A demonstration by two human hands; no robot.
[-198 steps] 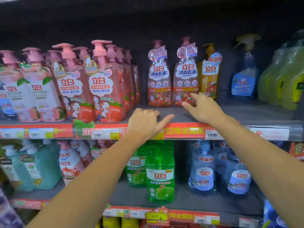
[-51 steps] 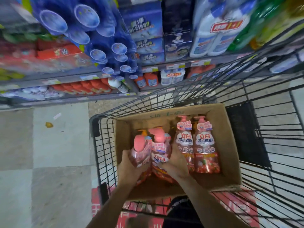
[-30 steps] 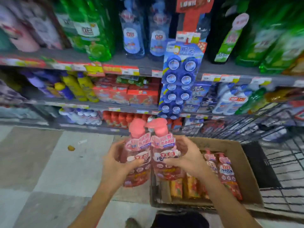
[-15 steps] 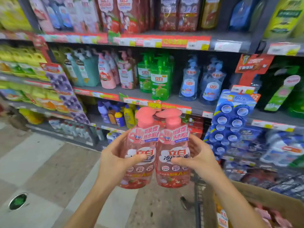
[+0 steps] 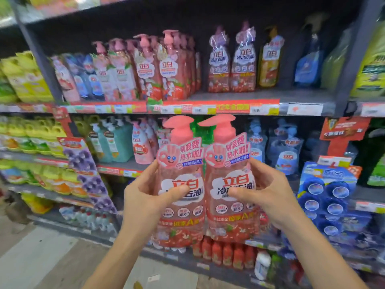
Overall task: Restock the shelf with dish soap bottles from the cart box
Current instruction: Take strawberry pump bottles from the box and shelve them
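Our left hand [image 5: 145,197] wraps one pink pump bottle of dish soap [image 5: 180,184], thumb across the label and fingers curled behind. Touching it on the right is a second pink bottle [image 5: 230,184], gripped the same way by our right hand [image 5: 268,197]. We hold both upright in front of the shelving, below the upper shelf [image 5: 302,97], where two matching bottles [image 5: 231,63] stand with bare space before them. We judge this pair out of the cart box but not yet shelved; the box is out of view.
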